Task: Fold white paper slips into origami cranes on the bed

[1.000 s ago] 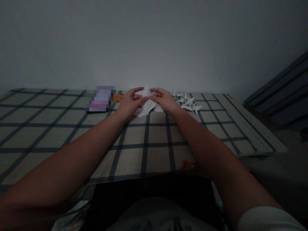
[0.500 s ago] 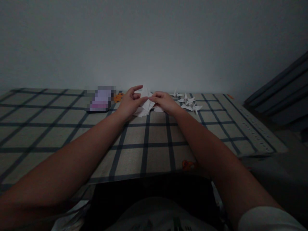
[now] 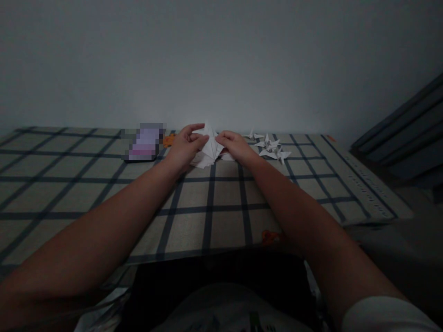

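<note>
A partly folded piece of white origami paper [image 3: 212, 146] stands between my hands, with creases down its middle and a point at the top. My left hand [image 3: 187, 144] pinches its left side between thumb and fingers. On its right edge, the thumb and bent fingers of my right hand [image 3: 235, 144] are closed. More white paper sheets [image 3: 202, 161] lie loosely beneath the folded piece, partly covered by it and by my hands. Several small folded paper cranes [image 3: 272, 146] rest on the cloth to the right of my right hand.
A checked tablecloth [image 3: 224, 221] covers the table, which meets a plain wall [image 3: 221, 64] at the back. Left of my left hand lies a phone with a blurred screen [image 3: 147, 143]. Dark folded fabric [image 3: 408, 133] hangs beyond the table's right end.
My thumbs have shifted up and slightly apart on the paper, so more of its creased front shows. The cranes and the phone stay where they were.
</note>
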Demonstrator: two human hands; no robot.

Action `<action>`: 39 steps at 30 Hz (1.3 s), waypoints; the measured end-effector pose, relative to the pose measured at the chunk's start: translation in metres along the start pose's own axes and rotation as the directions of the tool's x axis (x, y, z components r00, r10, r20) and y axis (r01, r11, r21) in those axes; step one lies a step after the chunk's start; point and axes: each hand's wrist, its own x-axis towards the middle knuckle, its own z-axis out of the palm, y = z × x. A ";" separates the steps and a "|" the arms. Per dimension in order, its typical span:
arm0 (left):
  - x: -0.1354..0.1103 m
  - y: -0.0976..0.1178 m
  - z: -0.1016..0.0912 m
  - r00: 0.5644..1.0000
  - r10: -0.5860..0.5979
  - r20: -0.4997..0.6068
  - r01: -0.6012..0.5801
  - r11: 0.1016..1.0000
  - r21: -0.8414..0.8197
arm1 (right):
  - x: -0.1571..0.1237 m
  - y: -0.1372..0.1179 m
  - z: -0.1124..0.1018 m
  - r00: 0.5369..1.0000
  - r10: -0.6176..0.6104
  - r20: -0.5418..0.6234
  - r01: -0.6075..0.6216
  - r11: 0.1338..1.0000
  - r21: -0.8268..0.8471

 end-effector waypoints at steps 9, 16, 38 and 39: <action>-0.001 -0.004 0.002 0.999 -0.037 -0.001 0.037 0.996 0.082 | -0.002 -0.004 -0.005 0.992 -0.116 0.045 0.123 0.966 -0.229; -0.012 0.014 0.004 0.998 -0.056 -0.023 0.060 0.970 0.238 | -0.003 -0.002 -0.001 0.996 -0.016 0.090 0.029 0.989 -0.142; -0.006 0.001 0.004 0.989 -0.138 0.050 0.135 0.989 0.062 | 0.001 0.008 -0.002 0.996 0.008 0.087 0.004 0.992 -0.128; -0.006 0.000 0.003 0.990 -0.136 0.043 0.134 0.989 0.056 | 0.001 0.008 -0.002 0.996 0.018 0.091 -0.007 0.992 -0.126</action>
